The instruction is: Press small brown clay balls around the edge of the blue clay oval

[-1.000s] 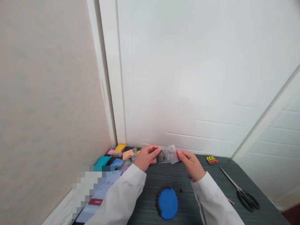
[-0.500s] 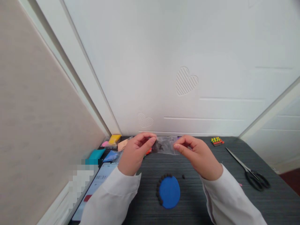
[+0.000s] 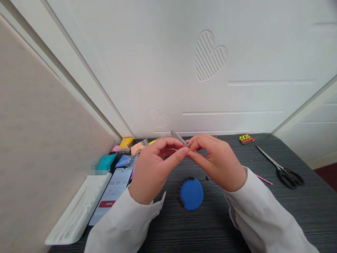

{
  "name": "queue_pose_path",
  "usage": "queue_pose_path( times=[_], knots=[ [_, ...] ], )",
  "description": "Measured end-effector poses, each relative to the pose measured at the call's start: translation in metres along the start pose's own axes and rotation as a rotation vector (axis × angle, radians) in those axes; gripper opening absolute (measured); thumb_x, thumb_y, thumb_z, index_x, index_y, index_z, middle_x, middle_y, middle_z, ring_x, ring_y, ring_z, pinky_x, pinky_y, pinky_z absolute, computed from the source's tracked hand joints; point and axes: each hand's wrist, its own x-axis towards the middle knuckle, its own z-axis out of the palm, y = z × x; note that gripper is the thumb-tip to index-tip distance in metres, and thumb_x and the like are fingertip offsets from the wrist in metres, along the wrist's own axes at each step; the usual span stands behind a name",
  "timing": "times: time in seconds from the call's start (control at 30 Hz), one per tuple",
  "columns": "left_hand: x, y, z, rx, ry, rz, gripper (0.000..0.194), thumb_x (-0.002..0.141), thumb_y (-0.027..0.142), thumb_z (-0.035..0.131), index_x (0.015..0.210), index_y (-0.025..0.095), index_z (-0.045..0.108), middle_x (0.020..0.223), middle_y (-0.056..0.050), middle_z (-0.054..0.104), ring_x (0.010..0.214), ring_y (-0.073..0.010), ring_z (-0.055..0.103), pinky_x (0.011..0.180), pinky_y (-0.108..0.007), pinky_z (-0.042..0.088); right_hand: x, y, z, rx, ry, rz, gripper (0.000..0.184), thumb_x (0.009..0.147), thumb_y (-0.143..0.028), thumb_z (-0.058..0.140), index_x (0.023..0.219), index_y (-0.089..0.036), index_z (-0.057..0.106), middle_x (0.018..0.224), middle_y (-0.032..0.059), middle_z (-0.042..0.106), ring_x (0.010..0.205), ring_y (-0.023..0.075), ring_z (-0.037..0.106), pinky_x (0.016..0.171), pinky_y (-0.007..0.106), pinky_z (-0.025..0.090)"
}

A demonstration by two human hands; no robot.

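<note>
Bag [image 3: 178,136]: thin, greyish plastic, held up above the table between both hands; from where I stand only a narrow, folded strip shows over the fingers, and its contents are hidden.
Left hand [image 3: 155,168]: fingers curled over, thumb nearly straight, tips closed in a pinch on the bag.
Right hand [image 3: 218,160]: bent fingers and thumb drawn together, pinching the bag right beside the left thumb.
Sleeves [image 3: 118,221]: loose, creased white cloth, the left cuff standing out in a point.
Disc [image 3: 192,195]: flat, smooth, blue, nearly round, lying below the hands; small dark lumps [image 3: 180,189] run like beads along its left and upper edge.
Crumb [image 3: 207,178]: one loose dark bit, just right of the disc.
Scissors [image 3: 280,168]: slim metal blades, black looped handles, lying aslant; a thin pink stick [image 3: 264,179] lies between them and the right sleeve.
Ornament [image 3: 246,139]: knobbly yellow and green dots over an orange-red block, near the far edge.
Packets [image 3: 137,148]: yellow, peach, blue and teal, some in shiny clear film, huddled at far left.
Phone [image 3: 110,189]: flat, lit screen, beside a long white tray [image 3: 75,216].
Table [image 3: 189,233]: near-black, finely streaked.
Room: white panel [image 3: 147,63] with ridged hearts [image 3: 211,56] and straight grooves; mottled beige wall [image 3: 47,147] at left.
</note>
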Motion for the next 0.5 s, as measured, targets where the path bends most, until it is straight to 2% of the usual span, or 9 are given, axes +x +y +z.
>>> queue_pose_path(
  times=[0.17, 0.33, 0.5],
  knots=[
    [0.0020, -0.0033, -0.0004, -0.044, -0.039, -0.063, 0.014, 0.068, 0.027, 0.059, 0.078, 0.017, 0.058, 0.073, 0.000, 0.063, 0.064, -0.0093, 0.057, 0.059, -0.018, 0.045, 0.0000, 0.0001, 0.0015, 0.001, -0.040, -0.038, 0.010, 0.077, -0.027, 0.051, 0.071, -0.018, 0.051, 0.082, 0.0009, 0.057, 0.077, 0.0108, 0.052, 0.069, 0.024, 0.040],
    [0.0002, -0.0010, -0.0017, 0.028, -0.016, -0.056, 0.013, 0.071, 0.028, 0.056, 0.076, 0.016, 0.059, 0.072, 0.001, 0.063, 0.066, -0.0094, 0.057, 0.061, -0.019, 0.045, 0.0000, -0.0006, 0.0021, -0.012, -0.054, -0.060, 0.011, 0.076, -0.028, 0.053, 0.071, -0.018, 0.050, 0.082, 0.0006, 0.056, 0.077, 0.0103, 0.052, 0.070, 0.023, 0.040],
    [-0.0011, -0.0002, -0.0018, -0.053, -0.044, -0.068, 0.015, 0.067, 0.028, 0.060, 0.077, 0.017, 0.058, 0.074, 0.001, 0.063, 0.067, -0.0085, 0.057, 0.062, -0.017, 0.046, -0.0012, -0.0018, 0.0030, -0.023, -0.042, -0.079, 0.007, 0.076, -0.024, 0.052, 0.072, -0.018, 0.050, 0.084, 0.0012, 0.056, 0.079, 0.0105, 0.052, 0.071, 0.023, 0.040]
  ],
)
